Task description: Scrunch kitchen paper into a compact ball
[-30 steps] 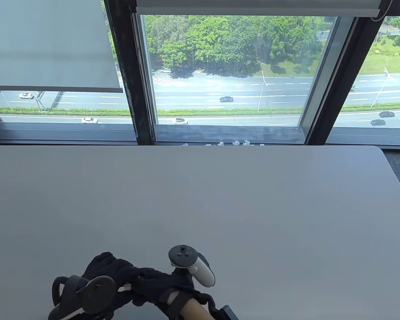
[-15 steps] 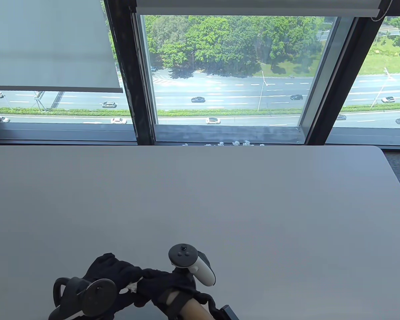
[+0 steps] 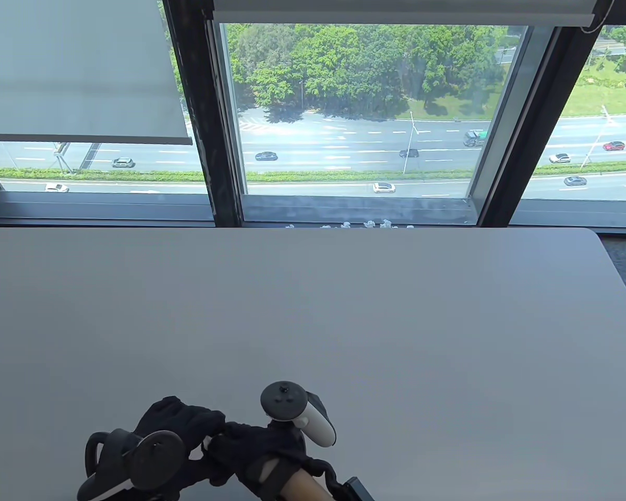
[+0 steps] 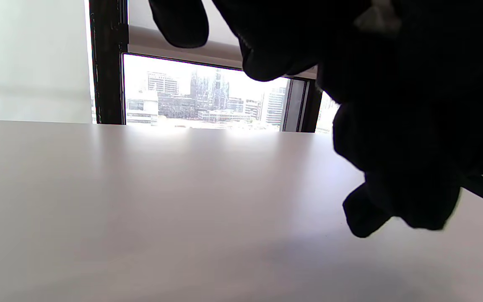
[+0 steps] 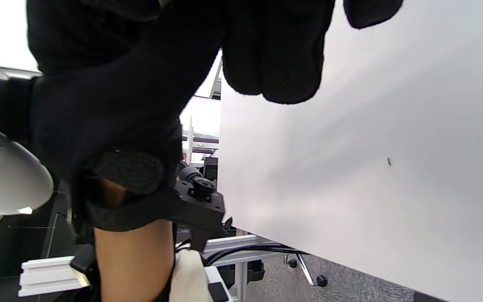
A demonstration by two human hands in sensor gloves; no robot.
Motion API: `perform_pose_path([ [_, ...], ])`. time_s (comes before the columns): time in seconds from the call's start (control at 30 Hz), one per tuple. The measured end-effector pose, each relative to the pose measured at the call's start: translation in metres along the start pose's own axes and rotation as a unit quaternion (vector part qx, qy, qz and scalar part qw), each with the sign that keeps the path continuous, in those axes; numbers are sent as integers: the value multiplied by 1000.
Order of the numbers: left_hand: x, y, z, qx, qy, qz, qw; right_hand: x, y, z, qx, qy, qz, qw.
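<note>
Both black-gloved hands are clasped together at the table's near edge. My left hand (image 3: 180, 422) and my right hand (image 3: 250, 449) press against each other, fingers curled, around the kitchen paper (image 3: 205, 443). Only a thin white sliver of the paper shows between them. In the left wrist view a small pale patch of the paper (image 4: 376, 16) shows among the dark fingers (image 4: 392, 126), which hang just above the table. In the right wrist view the gloved fingers (image 5: 275, 54) are curled and the paper is hidden.
The grey table (image 3: 344, 313) stretches away to the window. Several small white paper balls (image 3: 365, 225) lie on the sill just past its far edge. The table's right edge (image 3: 623, 292) curves off over carpet.
The hands have closed tighter together. The white patch of paper between them has shrunk to a sliver. Both hands stay at the same spot.
</note>
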State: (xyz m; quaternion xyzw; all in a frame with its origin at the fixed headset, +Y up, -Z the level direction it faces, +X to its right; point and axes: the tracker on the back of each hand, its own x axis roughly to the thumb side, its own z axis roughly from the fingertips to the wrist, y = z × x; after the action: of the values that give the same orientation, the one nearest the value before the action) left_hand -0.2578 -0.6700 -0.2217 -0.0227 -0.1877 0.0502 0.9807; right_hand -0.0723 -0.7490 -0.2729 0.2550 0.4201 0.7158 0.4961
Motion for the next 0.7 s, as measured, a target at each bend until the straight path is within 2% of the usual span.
perform_pose_path([
  [0.1, -2, -1, -2, 3, 13, -11, 1000, -3, -1, 1, -7, 23, -26, 999],
  [0.13, -4, -1, -2, -4, 14, -5, 1000, -1, -4, 3, -25, 26, -19, 999],
  [0.2, -7, 1, -1, 11, 25, -8, 1000, 7, -10, 14, -90, 27, 47, 994],
  [0.27, -4, 2, 0, 22, 24, -16, 999, 15, -6, 15, -88, 27, 106, 990],
  [0.33, 4, 1, 2, 24, 14, -35, 999, 18, 7, 9, -61, 36, 138, 988],
  [0.37, 6, -1, 3, 31, 11, -52, 998, 18, 9, 7, -66, 44, 141, 987],
  [0.4, 7, -1, 4, 43, 10, -80, 996, 15, 9, 6, -68, 44, 125, 989],
  [0.5, 8, -4, 2, 14, -5, -43, 999, 3, 4, 3, -61, 47, 38, 996],
  [0.63, 6, -3, 3, 12, -10, -24, 1000, 4, -7, 6, -80, 26, 29, 996],
  [0.7, 3, 1, 3, 31, 7, -22, 999, 6, -7, 7, -60, 5, 21, 998],
])
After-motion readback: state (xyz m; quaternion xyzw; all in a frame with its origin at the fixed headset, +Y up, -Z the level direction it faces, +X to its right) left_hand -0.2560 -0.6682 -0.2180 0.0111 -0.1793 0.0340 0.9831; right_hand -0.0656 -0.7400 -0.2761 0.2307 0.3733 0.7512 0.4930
